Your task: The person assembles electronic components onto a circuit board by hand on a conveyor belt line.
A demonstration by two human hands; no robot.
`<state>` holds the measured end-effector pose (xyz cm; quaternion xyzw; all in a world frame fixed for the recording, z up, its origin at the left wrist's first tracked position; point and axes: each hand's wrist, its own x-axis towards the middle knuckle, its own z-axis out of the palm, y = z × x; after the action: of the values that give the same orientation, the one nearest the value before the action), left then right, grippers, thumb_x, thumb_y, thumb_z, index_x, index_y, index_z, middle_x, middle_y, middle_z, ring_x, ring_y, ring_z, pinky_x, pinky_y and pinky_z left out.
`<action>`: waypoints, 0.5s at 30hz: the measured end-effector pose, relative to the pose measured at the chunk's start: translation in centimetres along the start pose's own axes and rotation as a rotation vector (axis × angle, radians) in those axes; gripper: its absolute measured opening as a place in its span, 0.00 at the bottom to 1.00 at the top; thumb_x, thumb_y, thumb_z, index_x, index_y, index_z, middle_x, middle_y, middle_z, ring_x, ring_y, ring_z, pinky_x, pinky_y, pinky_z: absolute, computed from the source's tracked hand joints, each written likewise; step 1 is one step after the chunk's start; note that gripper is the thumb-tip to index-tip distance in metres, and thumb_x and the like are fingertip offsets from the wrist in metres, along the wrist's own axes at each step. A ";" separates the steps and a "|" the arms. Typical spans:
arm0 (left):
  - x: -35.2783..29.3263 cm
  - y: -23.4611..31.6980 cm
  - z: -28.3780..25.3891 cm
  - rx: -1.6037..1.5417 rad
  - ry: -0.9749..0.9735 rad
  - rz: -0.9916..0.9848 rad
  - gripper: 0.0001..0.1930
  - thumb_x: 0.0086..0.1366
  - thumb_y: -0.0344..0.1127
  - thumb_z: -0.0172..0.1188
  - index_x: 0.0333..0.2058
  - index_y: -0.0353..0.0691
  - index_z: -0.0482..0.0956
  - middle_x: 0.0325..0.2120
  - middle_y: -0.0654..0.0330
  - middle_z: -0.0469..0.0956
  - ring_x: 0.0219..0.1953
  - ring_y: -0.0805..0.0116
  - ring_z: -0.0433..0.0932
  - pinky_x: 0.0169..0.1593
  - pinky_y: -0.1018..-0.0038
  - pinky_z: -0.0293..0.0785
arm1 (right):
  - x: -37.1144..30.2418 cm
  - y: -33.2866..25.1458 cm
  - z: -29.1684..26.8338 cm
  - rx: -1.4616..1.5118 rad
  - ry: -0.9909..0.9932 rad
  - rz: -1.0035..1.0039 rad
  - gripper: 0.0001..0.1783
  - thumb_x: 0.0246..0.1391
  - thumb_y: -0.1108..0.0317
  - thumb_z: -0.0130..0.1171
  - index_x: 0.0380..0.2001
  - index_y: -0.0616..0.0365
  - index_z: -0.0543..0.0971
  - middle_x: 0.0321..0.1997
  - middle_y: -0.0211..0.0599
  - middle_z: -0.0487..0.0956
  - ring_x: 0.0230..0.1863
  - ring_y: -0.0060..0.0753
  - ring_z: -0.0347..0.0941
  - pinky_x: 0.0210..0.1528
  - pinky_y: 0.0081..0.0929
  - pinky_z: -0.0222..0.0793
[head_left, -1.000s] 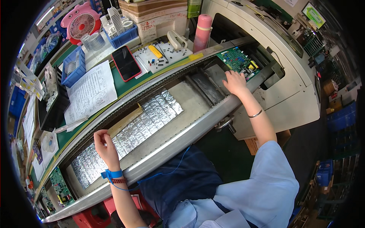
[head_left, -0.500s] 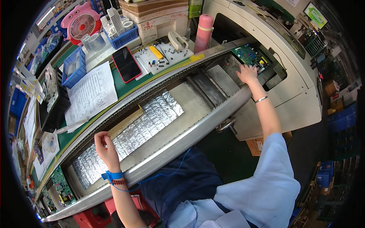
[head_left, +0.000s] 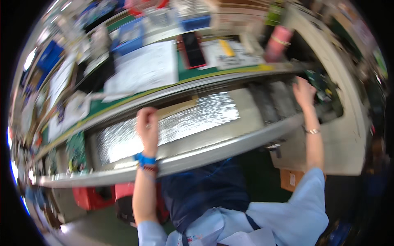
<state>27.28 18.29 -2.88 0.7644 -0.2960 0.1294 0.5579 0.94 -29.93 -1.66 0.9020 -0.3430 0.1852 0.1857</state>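
Circuit board at a machine mouth, bare right hand beside it; left hand over foil.
Right hand: fingers bent, near the green circuit board in the opening of the cream, smooth-panelled machine; contact and finger spacing cannot be told through blur. Left hand: fingers curled toward the thumb, whether they meet unclear; nothing visible held. Risks, as judged: a careless push could skew the board or bend its raised parts; fingers so near the opening could be pinched if anything there moved. Materials: metal front rail, long, dull-silver; crinkled, glinting foil sheet, oblong; flat tan strip along its far edge; second green board, far left.
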 end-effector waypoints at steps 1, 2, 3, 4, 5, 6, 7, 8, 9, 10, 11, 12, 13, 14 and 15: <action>0.0 0.0 0.0 -0.040 0.011 0.007 0.05 0.59 0.21 0.51 0.33 0.38 0.74 0.27 0.64 0.71 0.27 0.78 0.66 0.31 0.82 0.63 | 0.4 -1.3 -0.7 0.106 0.057 -0.073 0.20 0.51 0.61 0.57 0.48 0.53 0.73 0.44 0.38 0.77 0.43 0.42 0.75 0.44 0.42 0.64; 0.1 0.6 0.3 -0.096 0.010 -0.064 0.05 0.60 0.22 0.52 0.34 0.38 0.74 0.28 0.64 0.71 0.28 0.78 0.67 0.32 0.82 0.64 | 0.7 -2.0 -1.3 0.161 0.086 -0.149 0.19 0.52 0.63 0.56 0.48 0.53 0.73 0.44 0.37 0.77 0.44 0.41 0.74 0.45 0.40 0.64; 0.3 0.5 -0.3 -0.178 0.023 -0.073 0.04 0.61 0.24 0.52 0.34 0.37 0.74 0.28 0.64 0.72 0.28 0.78 0.67 0.32 0.82 0.65 | 1.0 -3.5 -1.9 0.203 0.081 -0.189 0.18 0.54 0.64 0.54 0.48 0.53 0.73 0.45 0.37 0.77 0.47 0.40 0.73 0.48 0.39 0.62; 0.6 0.8 -0.6 -0.137 0.065 -0.074 0.04 0.61 0.24 0.53 0.34 0.37 0.74 0.28 0.63 0.73 0.28 0.79 0.69 0.33 0.82 0.67 | 1.2 -3.9 -2.1 0.214 0.067 -0.212 0.18 0.56 0.64 0.53 0.50 0.53 0.72 0.47 0.37 0.76 0.51 0.40 0.70 0.51 0.37 0.59; 0.9 1.3 -1.3 -0.216 0.100 -0.101 0.04 0.61 0.24 0.53 0.35 0.37 0.74 0.28 0.63 0.74 0.28 0.79 0.71 0.33 0.81 0.68 | 1.2 -4.6 -2.4 0.225 0.074 -0.249 0.19 0.57 0.65 0.51 0.52 0.54 0.70 0.50 0.38 0.74 0.53 0.40 0.68 0.54 0.37 0.57; 1.0 1.8 -2.7 -0.177 0.109 -0.145 0.04 0.61 0.24 0.52 0.35 0.36 0.74 0.27 0.64 0.75 0.28 0.78 0.72 0.33 0.81 0.68 | 0.9 -6.3 -3.6 0.231 0.070 -0.293 0.19 0.58 0.67 0.49 0.53 0.54 0.69 0.51 0.38 0.72 0.54 0.40 0.67 0.56 0.37 0.56; 1.0 2.1 -4.2 -0.168 0.145 -0.178 0.04 0.61 0.24 0.51 0.35 0.36 0.74 0.26 0.63 0.75 0.27 0.77 0.72 0.33 0.81 0.68 | 0.8 -8.2 -4.6 0.260 0.033 -0.312 0.18 0.59 0.67 0.48 0.52 0.56 0.68 0.50 0.38 0.72 0.54 0.39 0.66 0.57 0.37 0.55; 0.8 1.8 -6.0 -0.130 0.189 -0.177 0.05 0.61 0.24 0.51 0.35 0.35 0.74 0.26 0.63 0.75 0.27 0.77 0.72 0.33 0.81 0.69 | 0.6 -9.2 -4.6 0.289 0.040 -0.357 0.16 0.58 0.69 0.48 0.50 0.57 0.69 0.49 0.38 0.72 0.54 0.39 0.66 0.58 0.36 0.54; 0.6 1.4 -7.7 -0.089 0.230 -0.174 0.05 0.61 0.24 0.51 0.35 0.35 0.74 0.26 0.63 0.75 0.27 0.78 0.72 0.33 0.81 0.69 | 0.7 -11.0 -4.9 0.324 0.048 -0.389 0.16 0.58 0.69 0.48 0.50 0.57 0.69 0.49 0.38 0.72 0.54 0.39 0.66 0.58 0.36 0.54; 0.1 0.5 -9.6 -0.022 0.288 -0.168 0.05 0.61 0.24 0.51 0.34 0.35 0.74 0.26 0.63 0.74 0.27 0.78 0.72 0.32 0.81 0.69 | 0.3 -12.8 -5.8 0.374 0.002 -0.445 0.15 0.58 0.70 0.47 0.49 0.57 0.69 0.49 0.38 0.72 0.54 0.39 0.66 0.58 0.35 0.53; -0.7 -0.8 -12.0 0.043 0.343 -0.162 0.05 0.60 0.23 0.51 0.34 0.35 0.74 0.26 0.63 0.74 0.27 0.79 0.71 0.32 0.81 0.68 | 0.0 -14.6 -6.6 0.419 -0.044 -0.498 0.15 0.58 0.70 0.47 0.49 0.58 0.70 0.49 0.37 0.72 0.54 0.39 0.65 0.58 0.34 0.53; -1.4 -1.8 -14.2 0.130 0.414 -0.146 0.05 0.60 0.23 0.52 0.34 0.36 0.75 0.27 0.63 0.74 0.27 0.79 0.71 0.32 0.81 0.68 | -0.2 -16.0 -7.4 0.459 -0.044 -0.530 0.14 0.57 0.72 0.47 0.47 0.58 0.71 0.49 0.38 0.72 0.54 0.39 0.65 0.58 0.33 0.53; -2.2 -2.7 -16.2 0.171 0.489 -0.167 0.05 0.60 0.23 0.52 0.34 0.37 0.75 0.27 0.63 0.73 0.27 0.78 0.71 0.31 0.81 0.68 | -0.4 -17.1 -8.1 0.493 -0.046 -0.556 0.15 0.56 0.73 0.48 0.47 0.58 0.71 0.49 0.38 0.72 0.54 0.38 0.65 0.58 0.33 0.53; -2.7 -3.2 -18.3 0.282 0.549 -0.156 0.05 0.60 0.24 0.51 0.33 0.37 0.75 0.27 0.63 0.73 0.26 0.77 0.71 0.31 0.80 0.68 | -0.6 -18.0 -8.6 0.513 -0.036 -0.587 0.15 0.55 0.74 0.49 0.47 0.58 0.71 0.49 0.38 0.72 0.54 0.38 0.65 0.58 0.33 0.53; -3.3 -4.2 -20.4 0.364 0.645 -0.119 0.05 0.61 0.25 0.50 0.33 0.36 0.74 0.28 0.63 0.73 0.27 0.75 0.71 0.32 0.80 0.68 | -0.8 -18.9 -9.0 0.535 -0.026 -0.618 0.15 0.55 0.74 0.49 0.47 0.58 0.71 0.49 0.38 0.72 0.53 0.38 0.66 0.58 0.33 0.52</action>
<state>29.88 39.07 -0.84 0.7868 -0.0322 0.3814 0.4842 11.54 -12.19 1.86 0.9814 0.0021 0.1918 -0.0128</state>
